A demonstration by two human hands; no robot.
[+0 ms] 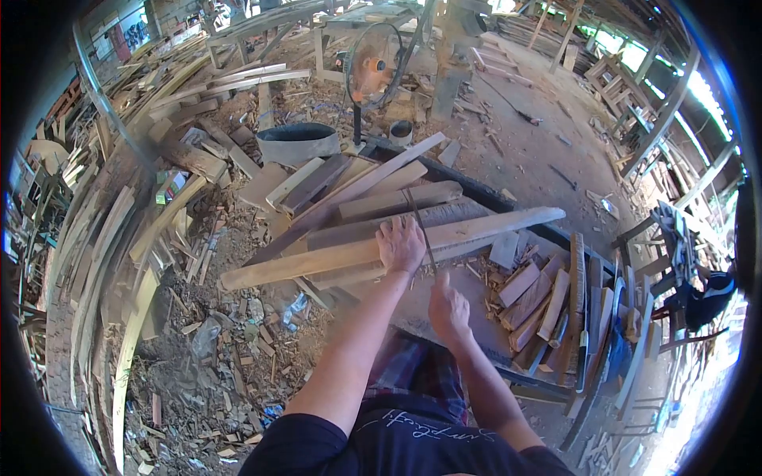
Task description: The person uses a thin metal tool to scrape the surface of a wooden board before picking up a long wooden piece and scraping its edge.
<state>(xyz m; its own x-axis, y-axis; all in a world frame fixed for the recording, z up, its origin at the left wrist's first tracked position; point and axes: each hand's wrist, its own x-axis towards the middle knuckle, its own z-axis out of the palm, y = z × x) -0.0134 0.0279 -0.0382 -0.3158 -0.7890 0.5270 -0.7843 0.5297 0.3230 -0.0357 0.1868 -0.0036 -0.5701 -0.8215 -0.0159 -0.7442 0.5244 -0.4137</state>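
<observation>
A long, pale wooden beam (pixel 484 228) lies slantwise across the stacked timber in front of me. My left hand (pixel 401 246) rests on its middle, fingers spaced and bent over the far side, gripping it. Just right of that hand, a long, thin, dark blade (pixel 421 220) crosses the beam, seen nearly edge-on. My right hand (pixel 450 308) is closed at the blade's near end, thumb on top; the handle is hidden inside the fist. Under and behind the beam lie more rough timbers (pixel 401 201), some dark and some light.
Short cut blocks (pixel 533 297) are heaped right of my right hand. Behind the timber stand an orange-centred fan (pixel 375 67), a grey oval tub (pixel 298 143) and a small bucket (pixel 401 132). Scraps and plastic litter the ground at left, beside long boards (pixel 135 357).
</observation>
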